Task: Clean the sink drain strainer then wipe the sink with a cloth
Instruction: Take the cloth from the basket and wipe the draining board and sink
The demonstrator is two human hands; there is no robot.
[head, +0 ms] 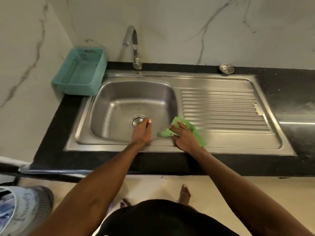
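Head view: I judge wiping is in hand. My right hand presses the green cloth flat-fingered on the sink rim; left hand, grip loose and empty, hovers over the drain. Strainer sits on the worktop behind; next, sweep the cloth into the basin.

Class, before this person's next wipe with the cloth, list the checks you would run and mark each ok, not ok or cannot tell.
1. Green cloth under right hand, on the sink rim: ok.
2. Left hand holds nothing, fingertips by the drain: ok.
3. Strainer out of the basin, on the counter behind the sink: ok.
4. Tap off, no stream: ok.
5. Strainer clean: cannot tell.
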